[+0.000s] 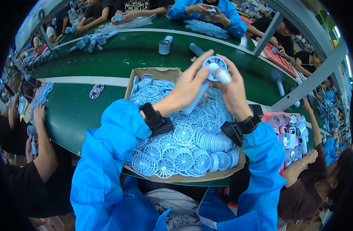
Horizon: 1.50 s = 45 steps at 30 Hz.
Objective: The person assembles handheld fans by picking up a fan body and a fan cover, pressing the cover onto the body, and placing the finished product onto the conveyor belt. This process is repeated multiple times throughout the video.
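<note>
blue handheld fan [213, 66] over a cardboard box [166, 74]
left grip [188, 85] and right grip [235, 89] both clasp it above grilles [183, 133]

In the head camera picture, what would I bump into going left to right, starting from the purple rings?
Purple rings → left hand → round fan front → right hand → bunch of little fans.

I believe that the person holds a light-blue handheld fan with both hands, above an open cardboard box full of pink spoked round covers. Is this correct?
Not entirely: the spoked round covers in the cardboard box are light blue, not pink, as the head view shows. The left hand and right hand do hold the handheld fan above it.
</note>
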Tool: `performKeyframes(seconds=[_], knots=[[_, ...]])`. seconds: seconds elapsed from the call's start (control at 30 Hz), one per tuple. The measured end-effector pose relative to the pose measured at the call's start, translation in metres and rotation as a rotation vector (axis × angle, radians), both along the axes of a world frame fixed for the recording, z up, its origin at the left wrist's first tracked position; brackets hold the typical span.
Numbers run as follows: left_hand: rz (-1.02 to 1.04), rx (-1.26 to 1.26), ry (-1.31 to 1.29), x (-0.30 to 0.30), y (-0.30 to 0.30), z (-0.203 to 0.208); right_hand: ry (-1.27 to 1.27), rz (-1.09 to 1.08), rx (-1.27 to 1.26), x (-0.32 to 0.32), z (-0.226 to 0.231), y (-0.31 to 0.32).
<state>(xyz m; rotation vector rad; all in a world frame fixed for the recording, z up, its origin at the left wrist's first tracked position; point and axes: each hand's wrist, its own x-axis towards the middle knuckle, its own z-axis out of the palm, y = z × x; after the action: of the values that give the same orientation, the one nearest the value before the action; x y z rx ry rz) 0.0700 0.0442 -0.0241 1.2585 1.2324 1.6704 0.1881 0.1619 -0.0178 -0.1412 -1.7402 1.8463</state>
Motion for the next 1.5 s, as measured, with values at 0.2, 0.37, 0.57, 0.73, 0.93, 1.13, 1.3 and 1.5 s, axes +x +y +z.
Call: performKeyframes(seconds=[0.2, 0.37, 0.57, 0.73, 0.93, 1.13, 1.3, 1.5], knots=[[-0.017, -0.002, 0.039, 0.006, 0.005, -0.007, -0.028, -0.068, 0.018, 0.001, -0.003, 0.006], [0.040, -0.287, -0.334, -0.010, 0.015, -0.016, -0.206, -0.137, -0.170, -0.003, -0.015, 0.007], [0.432, -0.089, -0.286, -0.044, 0.027, -0.036, -0.748, 0.172, 1.009, 0.005, -0.039, 0.019], [-0.060, -0.173, 0.273, -0.033, 0.020, -0.036, -0.856, 0.363, 1.213, 0.005, -0.044, 0.019], [-0.095, -0.330, 0.479, -0.034, 0.018, -0.035, -0.746, 0.420, 1.085, 0.004, -0.043, 0.023], [-0.077, -0.363, 0.605, -0.032, 0.013, -0.039, -0.855, 0.438, 1.073, 0.008, -0.034, 0.022], [-0.133, -0.367, 0.680, -0.031, 0.014, -0.038, -0.866, 0.438, 1.018, 0.008, -0.033, 0.017], [-0.104, -0.327, 0.680, -0.034, 0.018, -0.045, -0.703, 0.316, 1.007, 0.003, -0.035, 0.020]])
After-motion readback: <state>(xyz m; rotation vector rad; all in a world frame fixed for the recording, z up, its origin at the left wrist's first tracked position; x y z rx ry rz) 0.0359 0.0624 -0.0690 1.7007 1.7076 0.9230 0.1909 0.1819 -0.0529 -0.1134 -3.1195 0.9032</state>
